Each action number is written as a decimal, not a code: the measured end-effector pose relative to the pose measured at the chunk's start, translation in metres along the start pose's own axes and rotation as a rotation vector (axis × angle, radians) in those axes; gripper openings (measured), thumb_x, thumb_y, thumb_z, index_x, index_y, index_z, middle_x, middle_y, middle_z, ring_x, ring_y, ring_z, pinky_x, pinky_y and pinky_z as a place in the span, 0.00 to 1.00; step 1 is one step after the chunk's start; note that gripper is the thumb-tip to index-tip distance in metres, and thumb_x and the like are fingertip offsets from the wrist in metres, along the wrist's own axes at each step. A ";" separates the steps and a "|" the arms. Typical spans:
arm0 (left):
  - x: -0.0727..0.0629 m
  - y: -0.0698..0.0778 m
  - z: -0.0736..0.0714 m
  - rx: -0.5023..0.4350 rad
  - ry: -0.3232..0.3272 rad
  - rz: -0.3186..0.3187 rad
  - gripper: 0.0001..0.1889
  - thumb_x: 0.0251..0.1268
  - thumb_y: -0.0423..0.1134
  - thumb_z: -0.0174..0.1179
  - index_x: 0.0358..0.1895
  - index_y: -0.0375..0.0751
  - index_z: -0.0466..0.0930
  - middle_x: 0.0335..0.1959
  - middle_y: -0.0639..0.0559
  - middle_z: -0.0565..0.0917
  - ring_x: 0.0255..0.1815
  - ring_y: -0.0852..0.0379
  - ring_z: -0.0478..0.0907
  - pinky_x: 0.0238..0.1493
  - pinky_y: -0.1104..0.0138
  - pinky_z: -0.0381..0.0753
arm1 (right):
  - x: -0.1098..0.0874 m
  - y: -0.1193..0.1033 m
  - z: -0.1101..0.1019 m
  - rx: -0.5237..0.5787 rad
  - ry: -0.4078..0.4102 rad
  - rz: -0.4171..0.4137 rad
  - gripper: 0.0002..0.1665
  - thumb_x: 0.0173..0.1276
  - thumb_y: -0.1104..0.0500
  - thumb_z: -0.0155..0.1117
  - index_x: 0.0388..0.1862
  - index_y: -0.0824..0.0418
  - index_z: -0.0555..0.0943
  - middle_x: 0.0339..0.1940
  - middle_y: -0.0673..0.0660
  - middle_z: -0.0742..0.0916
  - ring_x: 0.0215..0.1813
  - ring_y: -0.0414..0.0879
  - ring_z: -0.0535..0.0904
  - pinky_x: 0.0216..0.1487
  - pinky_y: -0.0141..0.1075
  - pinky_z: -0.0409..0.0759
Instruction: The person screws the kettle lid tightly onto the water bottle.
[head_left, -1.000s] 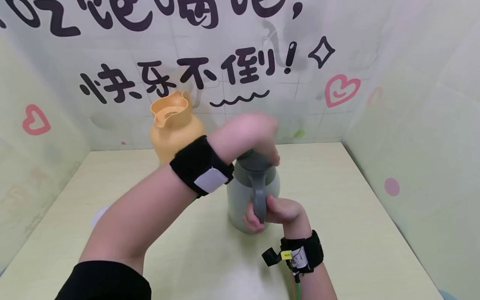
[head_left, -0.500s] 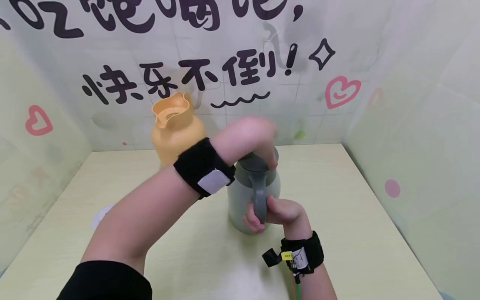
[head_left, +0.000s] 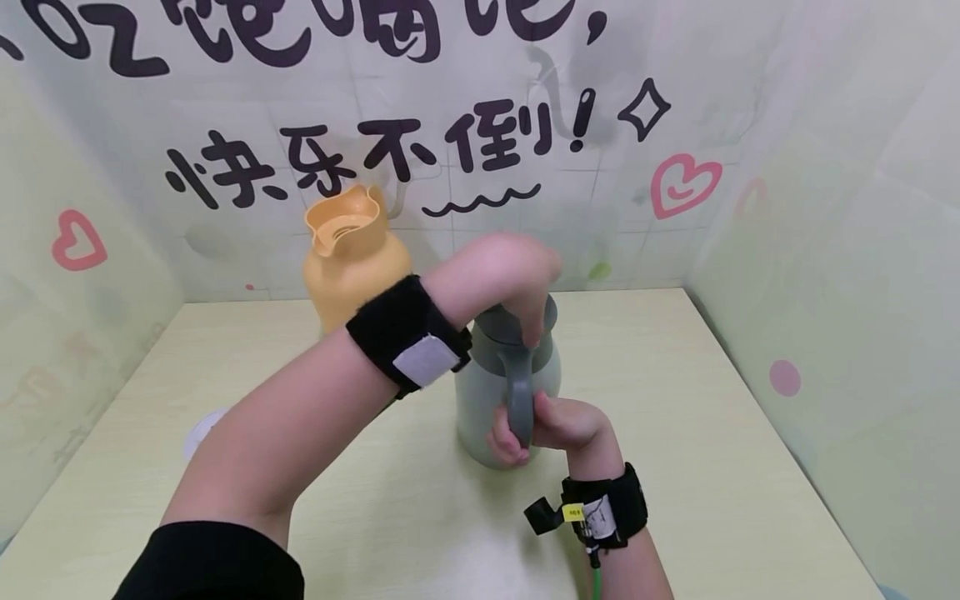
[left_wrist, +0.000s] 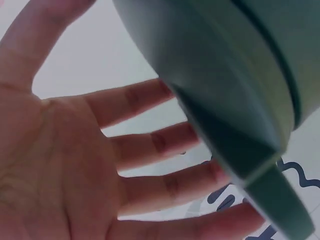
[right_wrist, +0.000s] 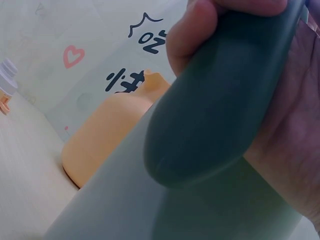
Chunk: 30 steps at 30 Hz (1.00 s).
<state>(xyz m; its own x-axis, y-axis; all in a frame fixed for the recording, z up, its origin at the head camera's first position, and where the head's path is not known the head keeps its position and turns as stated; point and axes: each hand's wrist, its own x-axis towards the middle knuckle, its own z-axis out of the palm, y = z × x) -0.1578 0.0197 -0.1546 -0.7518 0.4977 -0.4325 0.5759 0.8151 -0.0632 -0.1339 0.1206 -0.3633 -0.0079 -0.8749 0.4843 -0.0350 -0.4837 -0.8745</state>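
A light grey-green thermos jug [head_left: 472, 412] with a dark grey handle [head_left: 519, 404] stands upright on the table. My right hand [head_left: 566, 421] grips this handle, thumb on one side and fingers curled round the other. Over the jug's top, my left hand [head_left: 510, 267] holds the dark grey lid [head_left: 495, 327] from above, palm down and wrist bent. In the left wrist view its fingers [left_wrist: 150, 145] spread along the lid's rim, with the fingertips partly hidden behind it. The right wrist view shows the handle [right_wrist: 210, 105] close up.
An orange container [head_left: 352, 262] with a wavy rim stands behind my left forearm. A small white thing [head_left: 201, 432] is partly hidden by that forearm; in the right wrist view a white-topped bottle [right_wrist: 7, 75] shows at the left edge. Printed walls [head_left: 825, 250] enclose the table [head_left: 675, 400].
My left fingers have shifted round the lid from its right side toward the handle, uncovering more of its right edge. The right hand keeps its grip and the jug stays put.
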 end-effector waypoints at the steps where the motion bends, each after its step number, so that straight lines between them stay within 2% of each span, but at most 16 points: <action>1: 0.000 0.000 0.000 0.005 -0.006 0.009 0.28 0.48 0.48 0.72 0.50 0.42 0.72 0.45 0.52 0.76 0.44 0.54 0.73 0.43 0.64 0.74 | 0.000 0.000 0.000 0.001 0.000 0.000 0.38 0.73 0.32 0.24 0.32 0.66 0.63 0.21 0.61 0.66 0.22 0.56 0.58 0.25 0.45 0.61; 9: 0.002 -0.002 0.000 0.037 -0.042 0.096 0.29 0.47 0.43 0.73 0.55 0.42 0.72 0.47 0.54 0.76 0.45 0.55 0.72 0.44 0.65 0.73 | 0.000 0.001 0.002 0.006 0.003 0.004 0.38 0.73 0.32 0.24 0.32 0.65 0.63 0.21 0.61 0.65 0.23 0.52 0.59 0.25 0.45 0.60; 15: 0.000 -0.002 0.002 0.064 -0.053 0.134 0.35 0.45 0.41 0.74 0.59 0.46 0.69 0.51 0.55 0.73 0.48 0.56 0.70 0.47 0.64 0.72 | -0.001 0.003 0.002 0.001 0.012 0.007 0.38 0.73 0.32 0.24 0.32 0.64 0.63 0.21 0.61 0.65 0.22 0.55 0.58 0.25 0.43 0.61; 20: -0.001 -0.006 0.005 0.065 -0.053 0.178 0.36 0.43 0.36 0.75 0.60 0.50 0.69 0.54 0.54 0.70 0.50 0.55 0.69 0.46 0.64 0.73 | -0.001 0.004 0.002 0.002 0.010 0.007 0.38 0.72 0.32 0.24 0.33 0.64 0.63 0.21 0.61 0.65 0.23 0.52 0.59 0.26 0.43 0.61; 27: -0.005 -0.012 0.008 0.032 -0.046 0.225 0.37 0.44 0.32 0.74 0.61 0.54 0.68 0.56 0.52 0.65 0.51 0.54 0.68 0.47 0.63 0.72 | 0.000 0.003 0.003 -0.010 0.008 0.001 0.38 0.72 0.32 0.25 0.32 0.64 0.63 0.21 0.60 0.65 0.22 0.54 0.59 0.26 0.43 0.61; 30: -0.005 -0.014 0.009 0.008 -0.042 0.239 0.36 0.45 0.34 0.73 0.61 0.54 0.69 0.56 0.52 0.65 0.51 0.54 0.68 0.48 0.63 0.72 | 0.000 0.003 0.004 -0.010 0.007 -0.001 0.37 0.72 0.32 0.25 0.32 0.64 0.63 0.21 0.60 0.66 0.22 0.55 0.59 0.26 0.43 0.61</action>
<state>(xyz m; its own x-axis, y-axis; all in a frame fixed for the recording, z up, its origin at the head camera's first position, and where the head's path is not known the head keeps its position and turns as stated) -0.1590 0.0028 -0.1596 -0.5796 0.6635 -0.4731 0.7387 0.6729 0.0387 -0.1305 0.1187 -0.3661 -0.0152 -0.8740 0.4858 -0.0448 -0.4847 -0.8735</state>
